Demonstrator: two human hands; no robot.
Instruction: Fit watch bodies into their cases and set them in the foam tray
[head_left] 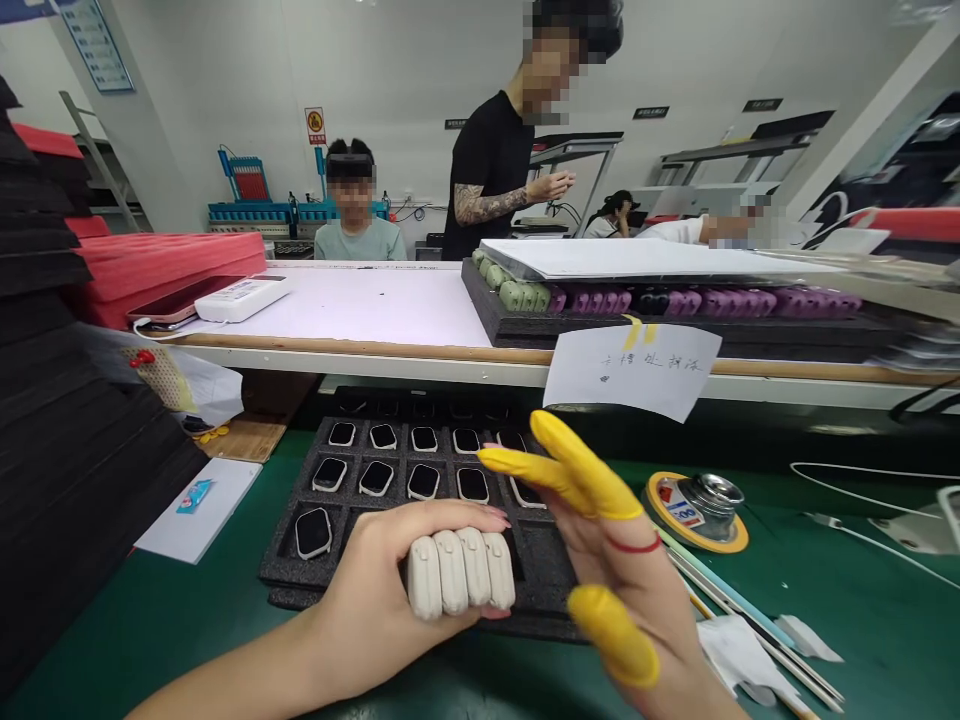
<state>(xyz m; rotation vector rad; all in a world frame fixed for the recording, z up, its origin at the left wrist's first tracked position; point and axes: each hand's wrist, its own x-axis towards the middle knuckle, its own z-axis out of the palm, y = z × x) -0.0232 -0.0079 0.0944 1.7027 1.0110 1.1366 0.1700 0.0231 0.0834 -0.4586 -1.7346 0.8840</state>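
My left hand (375, 580) grips a row of several off-white smartwatch cases (461, 575), pressed side by side between thumb and fingers. To its right, my right hand (619, 560) is held up with fingers apart and holds nothing. Yellow finger cots cover its thumb and two fingers. Behind and below both hands lies a black foam tray (289, 570) with square compartments. Smartwatches with dark screens and pale cases, such as the front-left watch (313, 533), sit in many of them. My hands hide part of the tray's front rows.
A shelf above carries a foam tray (510, 325) of green and purple cases, a white power bank (241, 298) and red foam (172, 265). Right are a small glass bottle (716, 500), sticks and a crumpled tissue (742, 655). Black foam stacks (82, 480) rise left. People are beyond the shelf.
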